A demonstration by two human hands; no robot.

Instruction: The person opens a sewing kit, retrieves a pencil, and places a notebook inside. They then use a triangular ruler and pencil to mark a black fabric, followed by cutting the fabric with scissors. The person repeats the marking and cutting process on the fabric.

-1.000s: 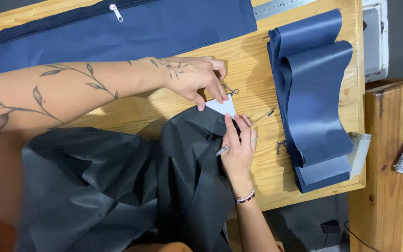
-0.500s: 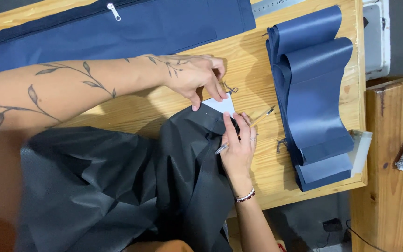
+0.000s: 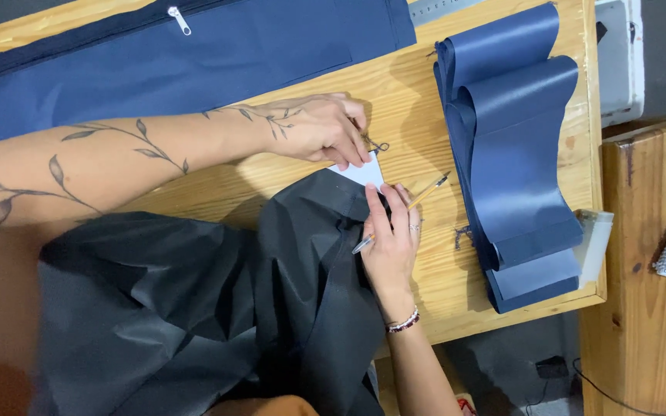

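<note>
Currently, left hand (image 3: 319, 131) presses a white template (image 3: 364, 171) onto dark grey fabric (image 3: 194, 308) at frame centre; right hand (image 3: 391, 239) pinches a pen (image 3: 402, 212) beside it. Marking appears underway, not finished; no traced line visible. Blue strips (image 3: 514, 154) lie untouched on the bench (image 3: 433, 92), right.

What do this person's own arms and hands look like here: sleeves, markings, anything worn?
Both forearms are bare, no sleeves in view. The left arm carries a dark line tattoo of a leafy vine running along the forearm onto the back of the left hand. The right hand wears a thin ring on one finger, and its wrist has a beaded bracelet of dark and pale beads. No gloves.
</note>
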